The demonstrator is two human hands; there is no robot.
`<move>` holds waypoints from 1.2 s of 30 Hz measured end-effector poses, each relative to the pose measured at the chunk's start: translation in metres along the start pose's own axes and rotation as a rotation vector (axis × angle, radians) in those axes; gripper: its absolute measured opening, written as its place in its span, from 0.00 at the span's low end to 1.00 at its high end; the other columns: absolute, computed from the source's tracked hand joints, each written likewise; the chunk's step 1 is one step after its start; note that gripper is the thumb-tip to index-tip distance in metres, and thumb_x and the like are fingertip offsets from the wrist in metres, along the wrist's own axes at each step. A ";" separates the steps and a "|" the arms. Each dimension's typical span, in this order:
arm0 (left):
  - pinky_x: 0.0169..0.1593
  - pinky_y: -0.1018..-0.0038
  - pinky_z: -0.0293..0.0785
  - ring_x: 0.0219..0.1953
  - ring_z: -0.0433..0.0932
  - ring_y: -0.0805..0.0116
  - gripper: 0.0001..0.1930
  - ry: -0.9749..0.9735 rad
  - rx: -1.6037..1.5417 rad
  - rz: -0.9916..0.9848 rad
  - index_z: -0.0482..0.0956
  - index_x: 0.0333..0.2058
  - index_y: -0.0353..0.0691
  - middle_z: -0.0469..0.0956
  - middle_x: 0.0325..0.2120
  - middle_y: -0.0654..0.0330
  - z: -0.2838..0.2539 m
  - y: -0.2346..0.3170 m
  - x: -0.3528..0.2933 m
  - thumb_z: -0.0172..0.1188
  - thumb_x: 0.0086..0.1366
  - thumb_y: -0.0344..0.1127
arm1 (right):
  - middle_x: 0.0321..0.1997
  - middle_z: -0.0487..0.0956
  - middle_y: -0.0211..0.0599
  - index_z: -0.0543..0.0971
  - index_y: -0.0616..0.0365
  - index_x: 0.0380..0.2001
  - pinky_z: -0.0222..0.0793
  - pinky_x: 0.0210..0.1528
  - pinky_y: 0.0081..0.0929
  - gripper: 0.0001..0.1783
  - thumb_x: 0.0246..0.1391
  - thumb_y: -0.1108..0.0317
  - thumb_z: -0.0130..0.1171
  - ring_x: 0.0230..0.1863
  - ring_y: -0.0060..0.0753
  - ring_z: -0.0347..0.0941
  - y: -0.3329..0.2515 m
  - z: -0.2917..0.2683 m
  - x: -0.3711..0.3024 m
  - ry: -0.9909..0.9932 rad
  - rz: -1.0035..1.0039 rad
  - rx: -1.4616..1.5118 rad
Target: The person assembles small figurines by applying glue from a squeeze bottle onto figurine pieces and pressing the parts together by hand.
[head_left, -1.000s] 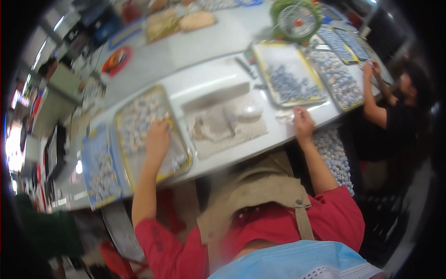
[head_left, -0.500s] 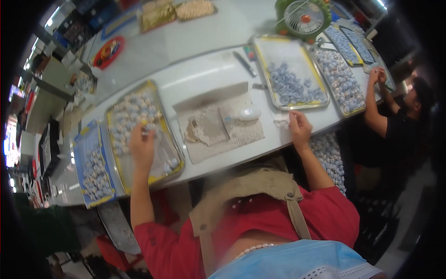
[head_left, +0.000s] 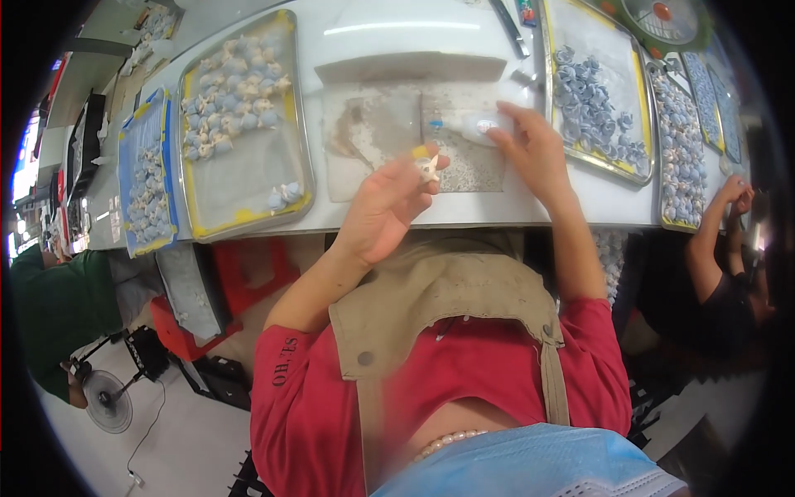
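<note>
L of the cardboard mat [head_left: 472, 178], your metal tray [head_left: 236, 178] is approx. half covered w/ blue-and-cream figures [head_left: 236, 91], prob. done. Over the mat's near part, your L hand [head_left: 387, 199], palm partly up, has its grip pinched on a small cream figure [head_left: 430, 170]. At the mat's R side, your R hand [head_left: 538, 153] stretches fwd., grip apart by the white bottle [head_left: 479, 126]; contact unclear. R of the mat, a second tray [head_left: 592, 33] w/ loose blue pcs. [head_left: 584, 91], prob. what's left.

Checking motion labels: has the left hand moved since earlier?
Yes: the left hand moved right, from the silver-rimmed left tray to the grey board.
</note>
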State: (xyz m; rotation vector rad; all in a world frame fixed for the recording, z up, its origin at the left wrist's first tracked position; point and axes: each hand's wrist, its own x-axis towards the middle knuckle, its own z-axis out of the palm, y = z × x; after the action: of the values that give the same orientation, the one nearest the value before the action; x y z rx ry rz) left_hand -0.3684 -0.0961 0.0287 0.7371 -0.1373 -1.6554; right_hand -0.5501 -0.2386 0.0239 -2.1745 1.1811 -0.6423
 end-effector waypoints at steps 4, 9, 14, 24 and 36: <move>0.37 0.83 0.68 0.34 0.68 0.74 0.21 -0.129 -0.171 -0.026 0.61 0.53 0.33 0.69 0.41 0.56 -0.009 -0.008 0.005 0.49 0.63 0.36 | 0.36 0.73 0.38 0.74 0.58 0.40 0.66 0.36 0.27 0.21 0.40 0.64 0.64 0.34 0.36 0.70 -0.003 0.001 -0.007 0.000 -0.057 -0.028; 0.38 0.83 0.69 0.35 0.69 0.73 0.21 -0.072 -0.256 -0.065 0.60 0.53 0.34 0.69 0.42 0.55 -0.005 -0.010 0.008 0.49 0.63 0.37 | 0.33 0.73 0.35 0.75 0.58 0.40 0.63 0.30 0.21 0.21 0.39 0.67 0.64 0.27 0.27 0.65 -0.002 0.003 -0.008 -0.014 -0.047 0.016; 0.44 0.80 0.71 0.44 0.71 0.66 0.19 0.072 -0.245 -0.028 0.62 0.51 0.34 0.68 0.46 0.52 -0.005 -0.012 0.009 0.47 0.64 0.36 | 0.33 0.73 0.36 0.74 0.58 0.40 0.63 0.30 0.22 0.22 0.38 0.67 0.65 0.27 0.28 0.66 -0.007 0.003 -0.011 -0.091 0.047 0.073; 0.46 0.75 0.71 0.45 0.71 0.64 0.19 0.004 -0.128 0.077 0.61 0.52 0.37 0.68 0.47 0.54 -0.013 -0.018 0.014 0.47 0.64 0.35 | 0.32 0.74 0.41 0.74 0.59 0.36 0.65 0.37 0.30 0.20 0.36 0.66 0.65 0.35 0.41 0.69 0.001 0.011 -0.011 -0.030 -0.114 0.064; 0.43 0.75 0.72 0.42 0.72 0.63 0.20 0.053 -0.038 0.081 0.60 0.53 0.39 0.66 0.48 0.53 -0.006 -0.024 0.018 0.48 0.64 0.36 | 0.31 0.75 0.40 0.74 0.58 0.34 0.64 0.37 0.34 0.19 0.36 0.65 0.65 0.35 0.42 0.68 0.008 0.010 -0.014 0.030 -0.170 0.073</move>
State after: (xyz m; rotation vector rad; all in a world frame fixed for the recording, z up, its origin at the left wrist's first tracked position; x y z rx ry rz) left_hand -0.3866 -0.1052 0.0053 0.7370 -0.0966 -1.5558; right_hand -0.5550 -0.2270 0.0095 -2.2263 0.9790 -0.7798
